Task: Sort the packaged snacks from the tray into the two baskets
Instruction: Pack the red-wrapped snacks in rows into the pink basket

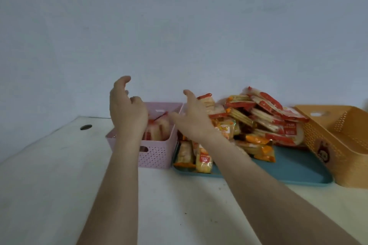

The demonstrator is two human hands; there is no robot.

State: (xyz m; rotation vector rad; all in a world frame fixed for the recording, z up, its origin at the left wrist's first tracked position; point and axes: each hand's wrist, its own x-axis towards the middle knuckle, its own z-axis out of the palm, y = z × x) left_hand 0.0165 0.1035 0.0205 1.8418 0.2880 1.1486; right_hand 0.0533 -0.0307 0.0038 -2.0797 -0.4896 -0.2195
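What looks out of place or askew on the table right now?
The orange perforated plastic basket sits tilted, its near-left side propped on the blue plastic tray's right edge. The pile of red and orange snack packets leans against it. The pink perforated plastic basket stands level.

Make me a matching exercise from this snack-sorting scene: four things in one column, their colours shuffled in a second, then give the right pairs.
Things:
1. Basket under the left hand
2. Basket at the right edge
3. Tray
4. Table

Colours:
A. Teal blue
B. White
C. Pink
D. Orange-yellow

Pairs: 1-C, 2-D, 3-A, 4-B

The pink basket already holds a few red-and-white packets; no snacks can be seen in the orange-yellow one from this angle. Most snacks are still piled on the tray.
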